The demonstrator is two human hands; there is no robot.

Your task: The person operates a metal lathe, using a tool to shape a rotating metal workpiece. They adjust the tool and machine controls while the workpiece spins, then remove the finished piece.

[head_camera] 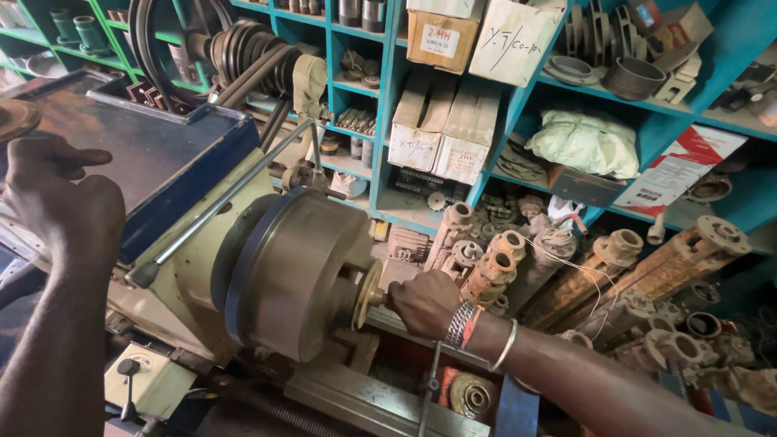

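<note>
The right hand point(425, 301) pinches a brass disc point(370, 294) at the lathe chuck point(299, 271); the left hand point(61, 198) rests half-curled on the blue headstock cover point(162, 146). Rusty flanged pipe fittings point(502, 259) crowd behind, under teal shelves point(388, 105).

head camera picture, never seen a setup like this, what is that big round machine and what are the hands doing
This single view comes from a camera on the person's head, looking down. The big round drum is the chuck of a metal lathe, which grips a part. A brass-coloured disc sits at its centre. The right hand, with bracelets on the wrist, is at that disc. The left hand rests on the machine's dark blue top cover. Behind are teal shelves with cardboard boxes and pulleys, and rusty pipe fittings.
</note>
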